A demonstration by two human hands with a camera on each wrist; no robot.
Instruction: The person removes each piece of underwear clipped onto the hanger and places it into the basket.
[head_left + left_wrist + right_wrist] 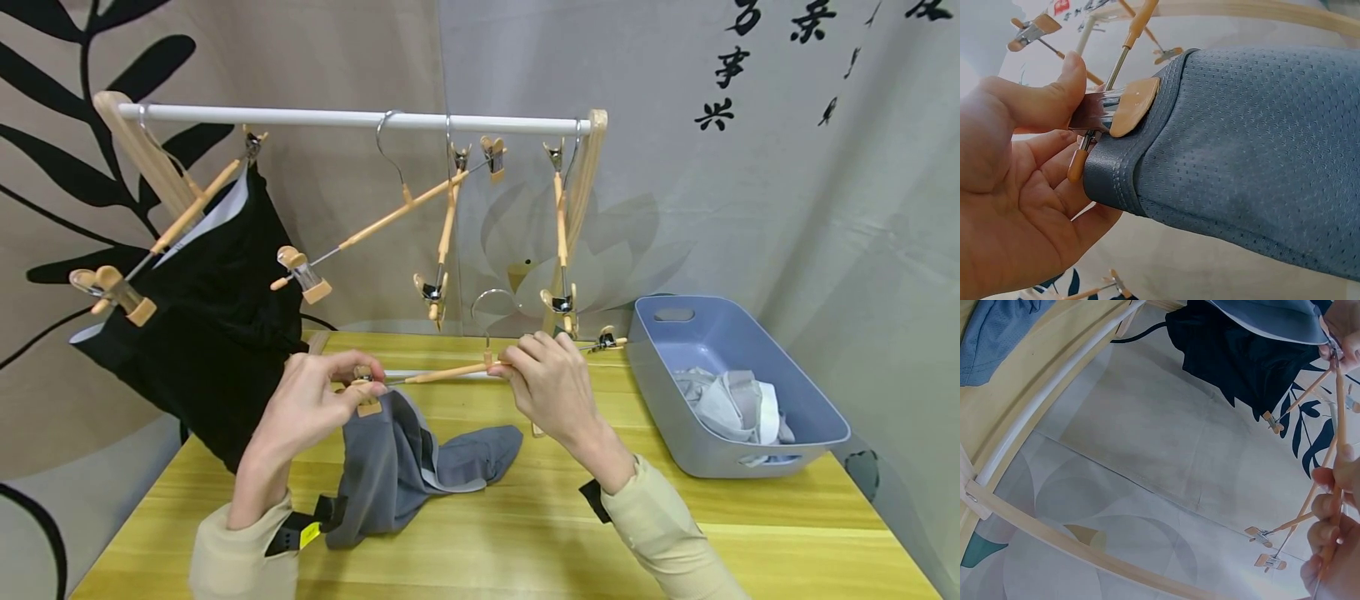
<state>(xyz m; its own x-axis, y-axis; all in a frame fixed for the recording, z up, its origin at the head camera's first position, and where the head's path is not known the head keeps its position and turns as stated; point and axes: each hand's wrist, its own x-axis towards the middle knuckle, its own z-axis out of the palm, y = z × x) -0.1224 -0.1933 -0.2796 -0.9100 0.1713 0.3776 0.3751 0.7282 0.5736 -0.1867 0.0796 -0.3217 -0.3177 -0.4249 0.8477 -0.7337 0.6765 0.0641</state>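
Observation:
Low over the table, my right hand (547, 383) grips the wooden bar of a clip hanger (446, 374), right of its metal hook. At the bar's left end, my left hand (318, 404) pinches the hanger's clip (1135, 106) between thumb and fingers. That clip's jaws sit over the waistband of a grey garment (390, 475), perforated and with a stitched edge. From there the cloth droops onto the table, one part spread toward the right. The hanger's other clip (606, 340) stands out past my right hand with no cloth at it.
Behind my hands stands a rack with a white rail (345, 119). A black garment (217, 333) hangs at its left, beside several bare clip hangers (405, 208). A blue-grey basket (738, 333) with pale cloth (731, 404) stands right on the wooden table (600, 550).

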